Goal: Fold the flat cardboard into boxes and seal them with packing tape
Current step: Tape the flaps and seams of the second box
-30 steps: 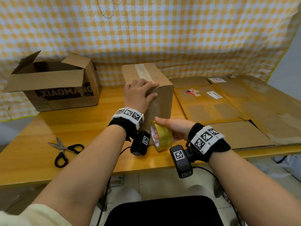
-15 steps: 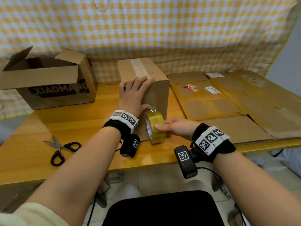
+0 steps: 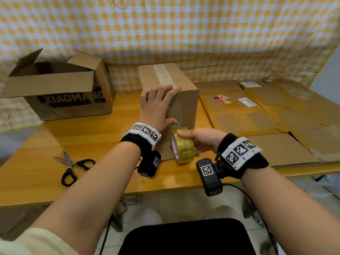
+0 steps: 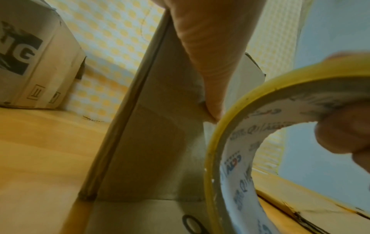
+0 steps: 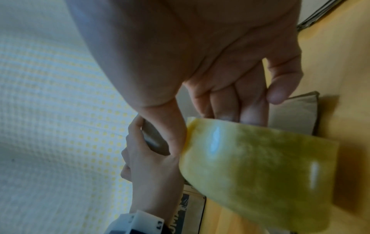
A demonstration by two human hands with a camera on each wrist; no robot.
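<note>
Here, left hand (image 3: pixel 156 107) flat on box (image 3: pixel 185 100), right hand (image 3: pixel 204 139) gripping tape roll (image 3: pixel 184 146) just below left thumb.

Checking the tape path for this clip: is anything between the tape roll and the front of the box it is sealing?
Nothing visible. The right hand holds the tape roll against the box front; the left hand presses flat higher up, beside the strip.

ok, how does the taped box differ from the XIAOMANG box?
The taped box is closed, with tape along its top seam; the XIAOMANG box stands with its flaps open. The taped box is plain brown; the XIAOMANG box bears black print. The left hand presses on the taped box; nothing touches the XIAOMANG box. Both are brown cardboard on the table.
</note>
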